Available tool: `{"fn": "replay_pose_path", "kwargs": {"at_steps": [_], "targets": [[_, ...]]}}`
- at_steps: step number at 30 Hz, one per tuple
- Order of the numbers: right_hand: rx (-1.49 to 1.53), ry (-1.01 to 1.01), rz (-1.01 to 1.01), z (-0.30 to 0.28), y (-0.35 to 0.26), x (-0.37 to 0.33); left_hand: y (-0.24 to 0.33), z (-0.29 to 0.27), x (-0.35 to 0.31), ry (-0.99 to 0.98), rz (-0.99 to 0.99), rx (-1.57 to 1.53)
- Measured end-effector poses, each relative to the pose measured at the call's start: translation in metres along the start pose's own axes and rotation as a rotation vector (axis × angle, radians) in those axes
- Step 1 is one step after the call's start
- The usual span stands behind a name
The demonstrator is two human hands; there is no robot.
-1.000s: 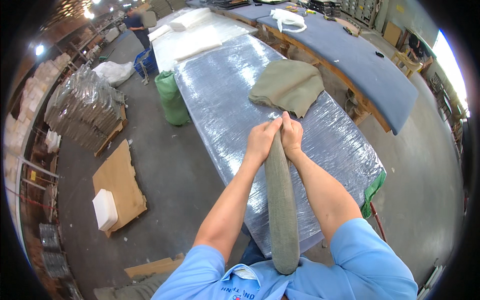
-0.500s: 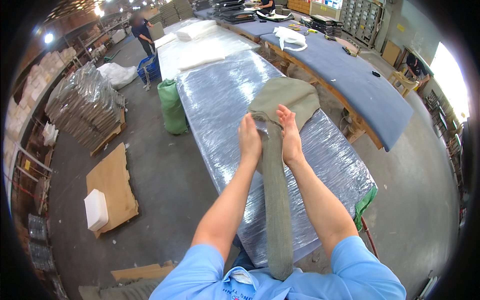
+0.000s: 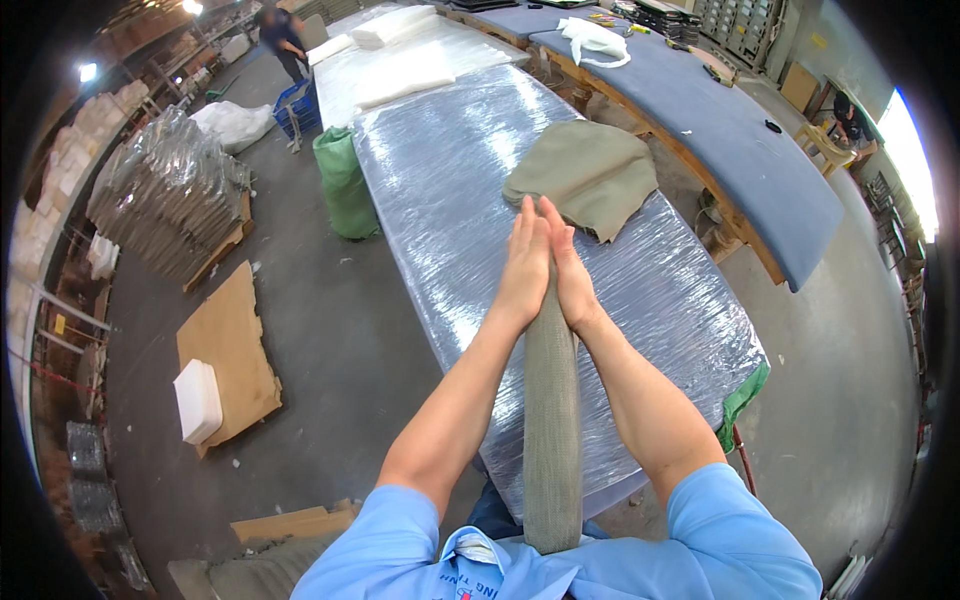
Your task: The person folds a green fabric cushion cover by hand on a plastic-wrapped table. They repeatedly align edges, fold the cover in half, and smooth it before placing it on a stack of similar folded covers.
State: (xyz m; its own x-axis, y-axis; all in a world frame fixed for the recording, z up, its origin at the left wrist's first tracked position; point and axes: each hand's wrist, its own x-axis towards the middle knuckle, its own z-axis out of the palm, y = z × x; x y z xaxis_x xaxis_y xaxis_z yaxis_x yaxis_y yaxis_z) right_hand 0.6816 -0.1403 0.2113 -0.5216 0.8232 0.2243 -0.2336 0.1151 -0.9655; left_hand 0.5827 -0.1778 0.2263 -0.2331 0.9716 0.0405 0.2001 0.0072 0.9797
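A long, narrow olive-grey padded piece (image 3: 552,440) with a ribbed fabric surface stretches from my belly out over the table. Its far end lies between my palms. My left hand (image 3: 525,265) presses flat against its left side, fingers straight. My right hand (image 3: 572,270) mirrors it on the right, fingers also straight, and the fingertips of both hands nearly meet. The tip of the piece is hidden by the hands. Just beyond them, a loose olive-green fabric or leather-like piece (image 3: 590,170) lies on the plastic-wrapped table (image 3: 440,190).
White foam sheets (image 3: 400,30) lie at the table's far end. A green sack (image 3: 345,185) stands against its left edge. To the right runs a blue-topped table (image 3: 700,110). A wrapped stack (image 3: 165,195) and cardboard (image 3: 230,350) are on the left floor. A person (image 3: 283,45) stands far left.
My palms have closed in from either side onto the far end of the padded piece, covering the clear plastic seen there before. The view has shifted slightly.
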Motion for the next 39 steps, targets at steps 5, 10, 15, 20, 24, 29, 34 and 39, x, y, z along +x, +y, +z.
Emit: {"fn": "replay_pose_path", "kwargs": {"at_steps": [5,10,15,20,24,29,34,39], "targets": [[-0.105,-0.005,-0.027,-0.005,0.004,-0.003,0.012,-0.001,-0.020,0.129,-0.005,-0.447],[-0.146,0.048,-0.017,0.007,-0.020,-0.027,-0.008,0.000,-0.067,0.075,0.063,-0.693],[-0.210,0.076,0.003,0.005,-0.032,-0.044,-0.003,0.013,-0.082,-0.024,0.037,-0.570],[-0.198,0.076,-0.065,0.002,-0.017,-0.043,0.000,0.014,-0.075,0.007,-0.006,-0.366],[-0.198,0.062,-0.104,0.006,-0.016,-0.042,-0.011,0.011,-0.067,0.053,0.004,-0.172],[-0.289,0.037,-0.071,-0.010,-0.023,-0.053,0.026,0.016,-0.090,-0.039,-0.049,-0.367],[-0.324,-0.040,-0.022,0.010,-0.045,-0.085,0.001,0.004,-0.112,-0.030,0.079,-0.267],[-0.351,0.004,-0.098,0.003,-0.033,-0.094,0.008,0.017,-0.115,-0.024,0.079,-0.157]]}}
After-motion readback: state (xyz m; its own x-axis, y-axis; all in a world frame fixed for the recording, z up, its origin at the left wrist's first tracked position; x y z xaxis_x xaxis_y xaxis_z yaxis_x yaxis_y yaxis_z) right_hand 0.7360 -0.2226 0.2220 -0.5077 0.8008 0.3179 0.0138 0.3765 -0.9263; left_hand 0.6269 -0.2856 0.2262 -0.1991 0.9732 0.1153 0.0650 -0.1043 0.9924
